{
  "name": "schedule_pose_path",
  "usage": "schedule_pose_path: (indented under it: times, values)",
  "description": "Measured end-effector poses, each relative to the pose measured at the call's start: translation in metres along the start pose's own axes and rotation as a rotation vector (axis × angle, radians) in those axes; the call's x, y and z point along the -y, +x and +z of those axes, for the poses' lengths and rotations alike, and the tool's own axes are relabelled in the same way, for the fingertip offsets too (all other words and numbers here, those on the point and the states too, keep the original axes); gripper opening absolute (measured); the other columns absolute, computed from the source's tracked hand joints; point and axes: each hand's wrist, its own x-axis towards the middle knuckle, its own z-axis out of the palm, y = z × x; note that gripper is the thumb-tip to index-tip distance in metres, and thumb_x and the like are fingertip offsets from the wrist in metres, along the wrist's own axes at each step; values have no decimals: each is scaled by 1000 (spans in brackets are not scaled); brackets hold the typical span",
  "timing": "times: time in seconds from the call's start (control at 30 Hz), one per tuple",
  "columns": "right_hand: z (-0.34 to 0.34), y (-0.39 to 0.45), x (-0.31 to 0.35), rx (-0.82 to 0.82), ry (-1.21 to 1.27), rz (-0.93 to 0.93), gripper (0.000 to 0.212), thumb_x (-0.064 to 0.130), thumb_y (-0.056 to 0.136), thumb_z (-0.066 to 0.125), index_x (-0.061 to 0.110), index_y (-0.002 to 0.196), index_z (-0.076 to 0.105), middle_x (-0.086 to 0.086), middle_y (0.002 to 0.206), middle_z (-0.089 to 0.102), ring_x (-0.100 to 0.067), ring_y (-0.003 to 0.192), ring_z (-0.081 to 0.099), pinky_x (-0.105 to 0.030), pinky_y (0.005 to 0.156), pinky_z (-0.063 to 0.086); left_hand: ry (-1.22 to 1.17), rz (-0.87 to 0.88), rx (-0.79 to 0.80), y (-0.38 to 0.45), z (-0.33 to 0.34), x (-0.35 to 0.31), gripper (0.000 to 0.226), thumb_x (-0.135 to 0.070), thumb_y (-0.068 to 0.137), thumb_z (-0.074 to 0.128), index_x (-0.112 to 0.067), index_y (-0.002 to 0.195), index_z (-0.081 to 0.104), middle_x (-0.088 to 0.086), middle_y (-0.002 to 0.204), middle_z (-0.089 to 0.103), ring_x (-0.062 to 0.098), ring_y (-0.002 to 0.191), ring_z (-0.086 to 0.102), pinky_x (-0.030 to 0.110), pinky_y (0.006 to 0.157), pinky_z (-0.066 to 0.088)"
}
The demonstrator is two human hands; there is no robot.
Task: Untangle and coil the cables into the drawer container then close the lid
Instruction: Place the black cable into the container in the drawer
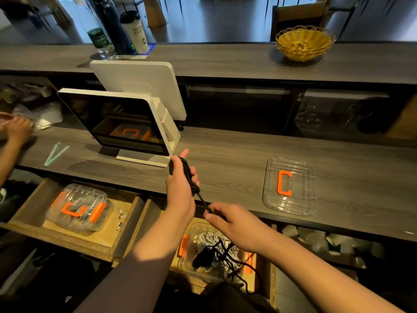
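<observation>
Currently, the left hand is gripping a black cable coiled round its palm above the counter. Further right, the right hand is pinching the cable's taut tail, which is trailing into the open drawer container. Feeding slack evenly would probably be keeping the loops neat. The lid is lying on the counter.

Counter: grey wood-grain finish, matt, lightly streaked. On it, right of the terminal: clear glossy plastic lid with matt orange plastic handle. Terminal: white smooth plastic casing, glossy black screen. Black cable: matt, rubbery-looking sheath. Below counter: container clear plastic; drawer raw chipboard, rough edges. Behind terminal, far right: woven wicker basket.
</observation>
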Motion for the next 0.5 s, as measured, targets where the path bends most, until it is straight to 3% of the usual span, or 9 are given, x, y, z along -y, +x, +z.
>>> schedule_pose_path:
  times: [0.1, 0.2, 0.3, 0.4, 0.43, 0.5]
  values:
    - [-4, -2, 6, -37, -102, -39, 19, 31, 103, 48, 20, 93, 61, 8, 70, 56, -4, 59, 47, -25, 58, 39, 465, 121, 67, -2, -4, 4, 33, -50, 105, 37, -42, 120, 66, -5, 70, 47, 6, 58, 39, 22, 53, 33]
    - [-14, 0, 11, -99, -230, -108, 13, 28, 103, 49, 21, 99, 60, 15, 76, 53, -1, 66, 48, -27, 66, 43, 779, 104, 236, -2, -8, 7, 28, -52, 104, 37, -51, 117, 63, -3, 71, 47, 11, 64, 45, 28, 62, 39]
    - [-24, 5, 9, -171, -307, -193, 15, 27, 101, 52, 19, 107, 64, 9, 96, 64, -9, 87, 59, -30, 80, 50, 858, -13, 367, -6, -7, 2, 44, -63, 99, 33, -47, 126, 63, -10, 77, 61, 12, 82, 58, 30, 79, 44]
    - [-29, 7, 9, -242, -336, -236, 24, 37, 98, 53, 20, 105, 67, 4, 97, 66, -13, 88, 63, -37, 79, 53, 880, -152, 513, -17, -5, -7, 72, -79, 84, 21, -38, 119, 69, -5, 115, 70, 10, 115, 57, 30, 101, 38]
    - [-31, 8, 10, -269, -335, -241, 29, 44, 95, 51, 20, 103, 67, 5, 94, 67, -12, 86, 63, -38, 76, 54, 870, -217, 537, -21, -6, -9, 76, -81, 81, 18, -35, 112, 70, -4, 114, 69, 10, 112, 56, 31, 102, 37]
    - [-35, 8, 11, -323, -299, -220, 37, 53, 87, 52, 20, 97, 67, 7, 86, 67, -10, 79, 63, -37, 71, 54, 810, -350, 559, -25, -9, -11, 79, -85, 77, 18, -30, 101, 69, 0, 95, 64, 12, 90, 56, 30, 87, 41]
